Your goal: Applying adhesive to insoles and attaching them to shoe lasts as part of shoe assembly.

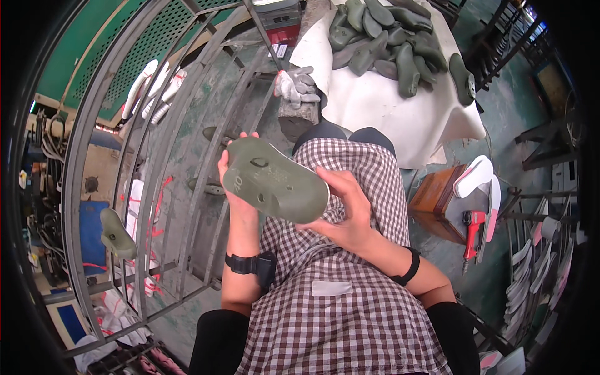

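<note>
Over the lap, against a checked apron (331, 312), an olive-green moulded shoe sole (275, 181) is held flat between both hands, underside up. Left hand (232, 187) is wrapped round the heel end, fingers curled behind, thumb on the edge. Right hand (347, 212) cups the toe end from below, fingers spread under it, thumb along the rim.

Handling, as judged: light, one piece, probably flexible foam or rubber, matte and not slippery, not fragile. Best taken by the two ends or the side edges, as now.

Nearby: a heap of like soles (387, 37) on a white sheet (387, 112) ahead; a grey metal rack (156, 175) at the left with one sole (117, 234) on it; grey gloves (297, 84); a red power tool (473, 234) and white insoles (478, 178) by a brown box (437, 200) at the right. Nothing is seen blocking the hands; the rack bars are close on the left.
</note>
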